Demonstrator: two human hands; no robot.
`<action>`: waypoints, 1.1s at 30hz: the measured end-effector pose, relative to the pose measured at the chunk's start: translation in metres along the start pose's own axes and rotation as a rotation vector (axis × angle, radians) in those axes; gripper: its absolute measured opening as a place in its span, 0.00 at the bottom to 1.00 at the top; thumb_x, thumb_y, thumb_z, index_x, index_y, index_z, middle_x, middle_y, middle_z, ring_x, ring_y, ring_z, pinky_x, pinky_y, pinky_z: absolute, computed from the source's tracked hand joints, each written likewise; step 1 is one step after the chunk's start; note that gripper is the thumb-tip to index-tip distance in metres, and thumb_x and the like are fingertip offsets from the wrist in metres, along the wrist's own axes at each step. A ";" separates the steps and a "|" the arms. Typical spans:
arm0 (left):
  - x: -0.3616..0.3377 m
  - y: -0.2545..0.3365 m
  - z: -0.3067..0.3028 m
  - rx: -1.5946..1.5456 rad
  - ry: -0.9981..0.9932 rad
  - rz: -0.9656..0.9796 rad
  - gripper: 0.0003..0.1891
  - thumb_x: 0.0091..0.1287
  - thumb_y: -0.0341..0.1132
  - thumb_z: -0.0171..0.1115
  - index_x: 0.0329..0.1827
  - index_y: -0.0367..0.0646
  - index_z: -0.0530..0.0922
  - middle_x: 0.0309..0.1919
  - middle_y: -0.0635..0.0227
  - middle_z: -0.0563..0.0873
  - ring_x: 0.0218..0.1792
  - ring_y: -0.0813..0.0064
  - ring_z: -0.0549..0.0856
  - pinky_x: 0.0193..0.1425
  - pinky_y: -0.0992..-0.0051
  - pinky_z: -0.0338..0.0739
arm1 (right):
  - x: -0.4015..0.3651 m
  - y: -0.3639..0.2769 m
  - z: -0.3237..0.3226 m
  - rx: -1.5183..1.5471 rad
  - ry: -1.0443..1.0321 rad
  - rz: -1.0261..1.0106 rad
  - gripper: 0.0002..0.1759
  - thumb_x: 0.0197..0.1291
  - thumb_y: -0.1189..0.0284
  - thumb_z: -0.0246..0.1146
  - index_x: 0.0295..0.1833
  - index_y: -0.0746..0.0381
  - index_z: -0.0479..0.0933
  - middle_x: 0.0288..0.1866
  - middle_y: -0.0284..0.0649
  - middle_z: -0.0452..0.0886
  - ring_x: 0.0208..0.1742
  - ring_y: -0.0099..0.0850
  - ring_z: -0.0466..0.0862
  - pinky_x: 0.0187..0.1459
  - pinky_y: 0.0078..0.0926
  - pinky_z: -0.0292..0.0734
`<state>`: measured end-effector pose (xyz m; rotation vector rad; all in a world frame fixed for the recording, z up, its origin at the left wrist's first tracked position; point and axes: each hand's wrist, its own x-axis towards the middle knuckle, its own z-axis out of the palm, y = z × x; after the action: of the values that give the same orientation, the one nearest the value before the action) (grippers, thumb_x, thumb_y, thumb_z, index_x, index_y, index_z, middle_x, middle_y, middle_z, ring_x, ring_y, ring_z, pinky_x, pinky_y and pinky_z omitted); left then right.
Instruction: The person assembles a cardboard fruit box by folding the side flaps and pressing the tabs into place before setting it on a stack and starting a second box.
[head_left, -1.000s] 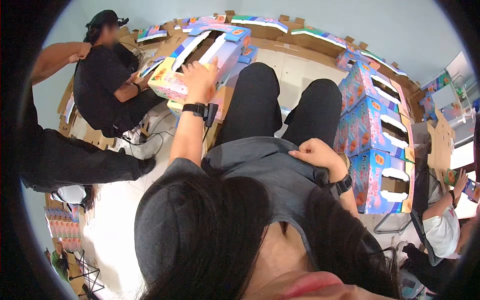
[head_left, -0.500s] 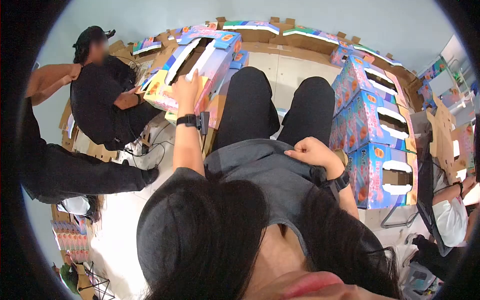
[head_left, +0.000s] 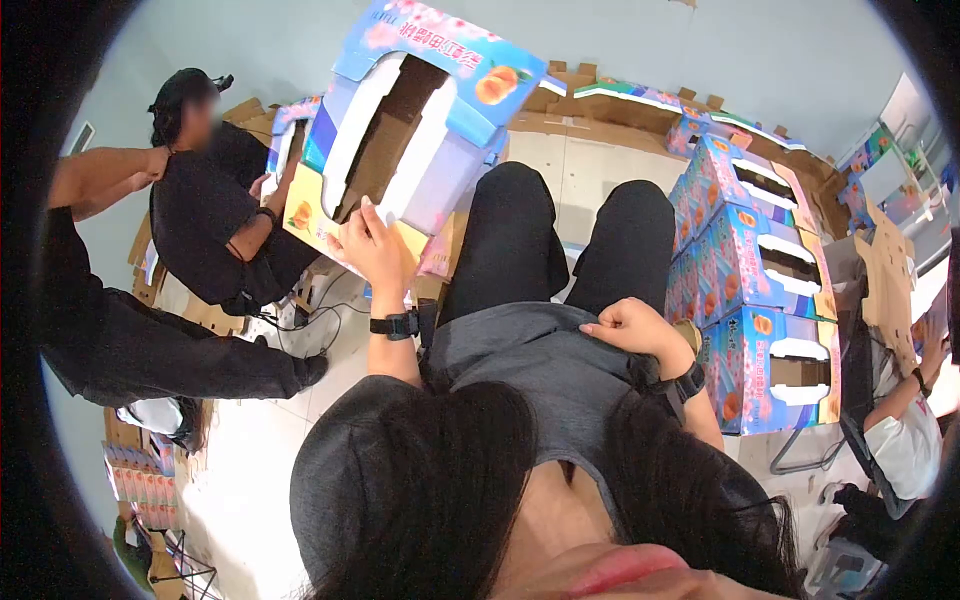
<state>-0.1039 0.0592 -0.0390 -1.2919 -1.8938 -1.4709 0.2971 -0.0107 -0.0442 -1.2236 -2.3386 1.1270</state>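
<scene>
In the head view my left hand (head_left: 372, 250) grips the near yellow edge of a printed cardboard box (head_left: 450, 130), its fingertips at the end of the white-edged opening. The box is tilted, with a long open slot and peach pictures on its blue and yellow sides. Other printed cardboard shows partly behind and under it. My right hand (head_left: 640, 335) rests against my dark shirt, fingers curled; whether it holds anything does not show.
Stacked printed boxes (head_left: 745, 370) stand to my right. A seated person in black (head_left: 200, 200) is at the left, beside a standing person's dark trousers (head_left: 200, 345). Flattened cardboard (head_left: 630, 118) lines the wall. Another person's arm (head_left: 900, 400) shows far right.
The box in my left hand has risen and come nearer to the camera, now covering part of the wall. My right hand stays against my shirt.
</scene>
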 end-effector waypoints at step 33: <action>-0.013 0.157 0.002 -0.429 -0.422 0.782 0.08 0.57 0.38 0.74 0.23 0.49 0.84 0.24 0.75 0.84 0.35 0.77 0.81 0.74 0.55 0.59 | -0.002 -0.051 -0.038 -0.655 1.012 -0.304 0.15 0.52 0.60 0.70 0.34 0.61 0.79 0.28 0.41 0.77 0.32 0.41 0.78 0.35 0.37 0.70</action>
<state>0.0367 0.0573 0.0327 -2.3405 -1.0299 -1.2474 0.2893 -0.0099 0.0186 -1.1403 -1.9354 -0.3788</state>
